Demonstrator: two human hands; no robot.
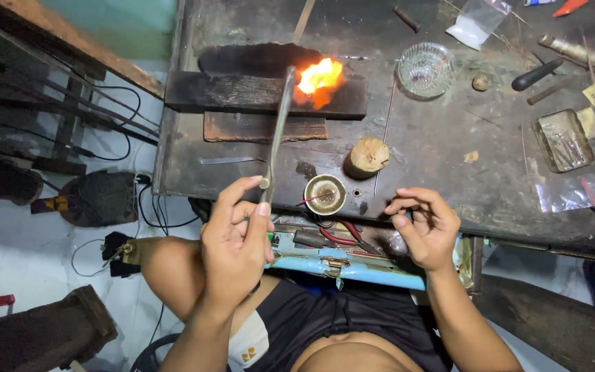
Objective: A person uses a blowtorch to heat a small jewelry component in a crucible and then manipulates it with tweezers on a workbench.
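Gripping the metal torch tube (278, 127) firmly, left hand (235, 241) is aiming its flame (319, 79) at the charred wood block (242, 93) upper centre, best kept steady, while right hand (425, 224) is curling loosely, seemingly empty, centre-right.

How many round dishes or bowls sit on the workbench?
2: a clear cut-glass round dish right of the flame, and a small round metal bowl at the bench's near edge. Clutter may hide others.

Two hands (235, 241), one torch (278, 131), one flame (319, 79), one glass dish (425, 69), one wooden stub (368, 155).
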